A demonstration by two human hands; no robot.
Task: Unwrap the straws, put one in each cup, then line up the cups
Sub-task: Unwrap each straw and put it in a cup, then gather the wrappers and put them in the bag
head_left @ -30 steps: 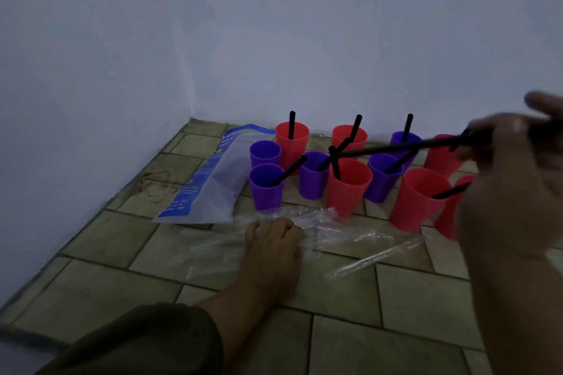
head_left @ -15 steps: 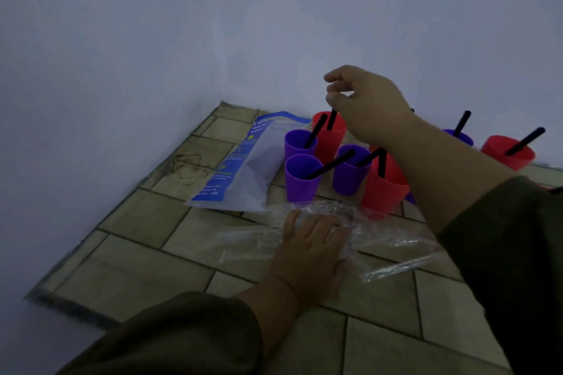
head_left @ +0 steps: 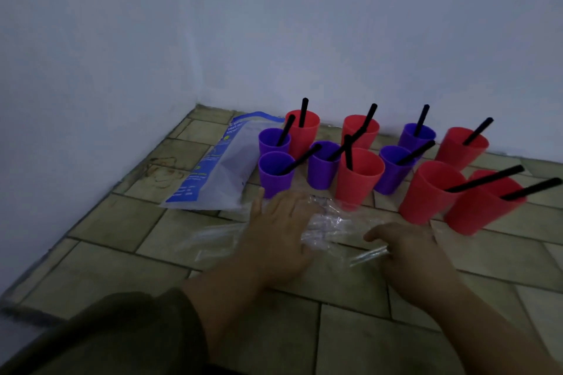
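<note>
Both of your hands are down on the tiled floor (head_left: pixel 502 256), with a litter of clear wrappers (head_left: pixel 332 219) under them. Your left hand (head_left: pixel 274 234) lies flat on the plastic with its fingers straight and spread, gripping nothing. Your right hand (head_left: pixel 411 253) rests on the right end of the same litter with its fingers bent. One long wrapper runs out from beneath it, and whether that wrapper is pinched cannot be told.

The cups (head_left: pixel 358 183) stand just beyond the wrappers, between your hands and the wall (head_left: pixel 335 39). They form a loose cluster two or three deep rather than a row. Each cup that shows appears to hold one of the black straws (head_left: pixel 487 178), most of them leaning up and to the right.

So the lining-up looks like the step left to do. The cluster's long axis runs left to right across your reach, roughly along the wall.

- **Left hand:** the front purple cup (head_left: pixel 275 181) stands nearly touching its fingertips.
- **Right hand:** the nearest red cup (head_left: pixel 475 216) sits just beyond it and to its right.

A blue and white bag (head_left: pixel 219 173) lies beside the cups at the left end. That probably leaves more room for a row toward the right.
</note>
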